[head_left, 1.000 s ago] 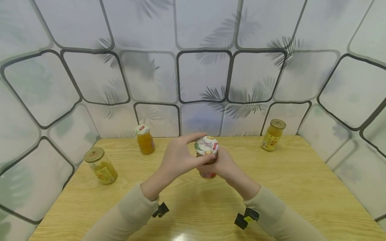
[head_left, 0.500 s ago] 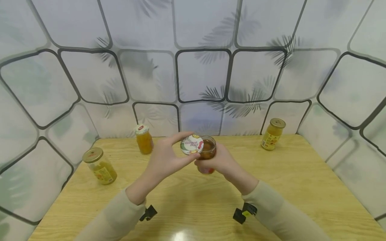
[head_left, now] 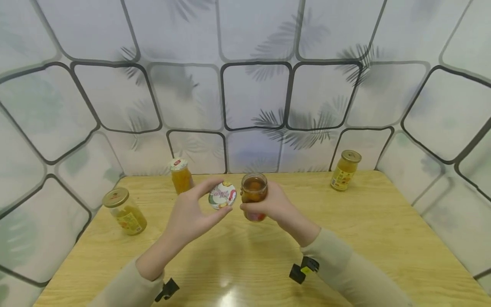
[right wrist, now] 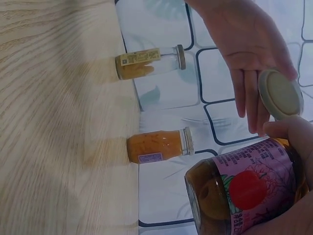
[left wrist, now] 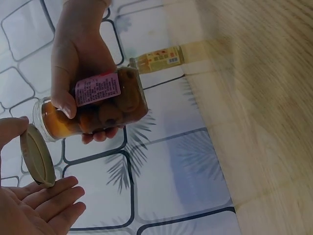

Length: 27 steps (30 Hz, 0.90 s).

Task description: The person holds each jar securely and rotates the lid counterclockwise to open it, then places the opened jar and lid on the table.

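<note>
My left hand point(head_left: 190, 213) pinches a round patterned lid point(head_left: 222, 195) between thumb and fingers, its printed top facing up in the head view. Its pale underside shows in the left wrist view. To the right of the lid, my right hand point(head_left: 274, 205) grips an uncovered glass jar point(head_left: 254, 192) round its side. Brown liquid and round fruit fill this jar, and a pink label point(left wrist: 98, 89) is stuck on it. The jar stays upright above the table, its mouth facing up. A small gap separates the lid from the jar's rim.
A gold-lidded jar point(head_left: 125, 211) stands on the wooden table point(head_left: 245, 264) at left. Behind the left hand is an orange-filled jar point(head_left: 181, 175) with a white patterned lid. Another gold-lidded jar point(head_left: 345, 170) stands at back right. A patterned wall covering point(head_left: 257, 94) encloses the table's far side.
The lid has come off the jar and moved left with my left hand, uncovering the jar's mouth. My right hand and the jar have shifted slightly left.
</note>
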{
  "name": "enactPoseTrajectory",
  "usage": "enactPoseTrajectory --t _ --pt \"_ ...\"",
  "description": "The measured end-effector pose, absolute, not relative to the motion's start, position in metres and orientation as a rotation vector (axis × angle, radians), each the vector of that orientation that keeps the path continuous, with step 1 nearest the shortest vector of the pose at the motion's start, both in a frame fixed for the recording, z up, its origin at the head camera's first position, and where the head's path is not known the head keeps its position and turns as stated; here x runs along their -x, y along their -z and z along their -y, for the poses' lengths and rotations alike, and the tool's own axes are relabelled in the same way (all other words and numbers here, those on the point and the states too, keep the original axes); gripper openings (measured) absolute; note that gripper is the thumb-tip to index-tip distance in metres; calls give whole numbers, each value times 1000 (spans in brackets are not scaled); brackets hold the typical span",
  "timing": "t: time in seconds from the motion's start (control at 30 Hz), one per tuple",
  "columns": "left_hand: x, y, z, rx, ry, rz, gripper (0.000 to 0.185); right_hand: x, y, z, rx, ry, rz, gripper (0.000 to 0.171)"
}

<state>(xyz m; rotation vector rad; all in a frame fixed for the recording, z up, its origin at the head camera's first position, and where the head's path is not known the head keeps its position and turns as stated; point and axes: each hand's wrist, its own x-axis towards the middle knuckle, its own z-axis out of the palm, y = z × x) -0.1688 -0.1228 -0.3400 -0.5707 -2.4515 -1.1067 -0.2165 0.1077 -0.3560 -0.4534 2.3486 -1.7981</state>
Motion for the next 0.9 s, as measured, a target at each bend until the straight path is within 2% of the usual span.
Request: enactPoseTrajectory --t 0.17,0.47,0.9 --pt "161 347 132 511 1039 2499 57 220 353 -102 445 1789 -2356 39" --pt "151 360 153 399 949 2588 57 223 354 -91 353 1826 -2339 44" --pt "140 388 171 299 751 2726 55 228 358 -75 387 1835 -2319 42"
